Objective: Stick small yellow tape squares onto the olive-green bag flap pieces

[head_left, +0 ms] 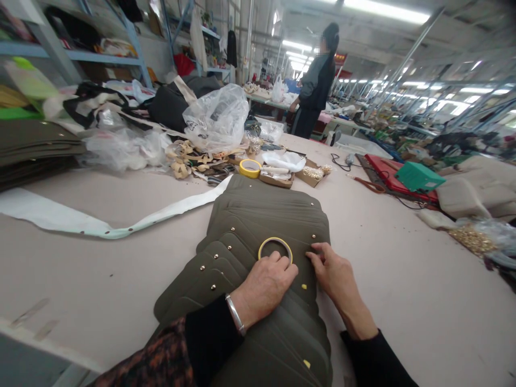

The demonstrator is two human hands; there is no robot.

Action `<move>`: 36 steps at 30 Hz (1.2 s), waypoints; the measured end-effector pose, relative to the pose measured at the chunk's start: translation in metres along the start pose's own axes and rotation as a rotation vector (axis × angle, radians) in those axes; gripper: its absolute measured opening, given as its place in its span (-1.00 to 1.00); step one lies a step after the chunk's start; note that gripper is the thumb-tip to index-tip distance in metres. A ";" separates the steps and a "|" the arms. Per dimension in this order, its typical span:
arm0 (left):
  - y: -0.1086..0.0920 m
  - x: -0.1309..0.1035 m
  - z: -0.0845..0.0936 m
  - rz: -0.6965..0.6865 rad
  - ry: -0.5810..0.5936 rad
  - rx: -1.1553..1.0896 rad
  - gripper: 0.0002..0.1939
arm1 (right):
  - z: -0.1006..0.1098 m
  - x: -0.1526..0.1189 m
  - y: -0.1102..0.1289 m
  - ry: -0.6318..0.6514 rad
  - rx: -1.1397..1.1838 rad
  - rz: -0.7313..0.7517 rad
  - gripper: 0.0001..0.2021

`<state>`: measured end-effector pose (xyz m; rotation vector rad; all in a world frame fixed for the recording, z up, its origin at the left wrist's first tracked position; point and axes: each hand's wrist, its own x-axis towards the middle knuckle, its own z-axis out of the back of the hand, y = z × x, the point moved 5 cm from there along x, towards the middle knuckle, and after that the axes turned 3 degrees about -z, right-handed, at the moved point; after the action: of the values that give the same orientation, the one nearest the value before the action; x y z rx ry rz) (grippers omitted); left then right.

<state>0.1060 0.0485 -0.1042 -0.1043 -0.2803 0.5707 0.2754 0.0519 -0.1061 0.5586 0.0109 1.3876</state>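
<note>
Overlapping olive-green panels (266,212) with small metal studs lie in a fanned stack on the table before me. My left hand (266,285) is closed on a narrow roll of yellow tape (275,239), holding it by its near edge just above the panels. At the stack's right edge is my right hand (332,269), its thumb and forefinger slightly apart with their tips at a panel below a stud. Nothing shows between those fingertips. Small bits of yellow tape (304,286) sit on the panels near the right edge.
Another yellow tape roll (250,168) stands beyond the stack among scraps and plastic bags (217,118). A white strip (161,215) curves across the left. More olive panels (36,148) are piled far left. A green box (420,176) rests at right. A person (316,86) stands behind.
</note>
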 end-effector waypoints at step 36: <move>-0.003 -0.002 0.033 -0.085 -0.200 -0.363 -0.55 | 0.041 -0.046 0.056 0.020 0.402 0.360 -0.84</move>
<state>0.0964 0.0454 -0.0721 -0.3855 -0.5796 0.4410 0.2281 -0.0017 -0.0640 0.9134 0.2183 1.7556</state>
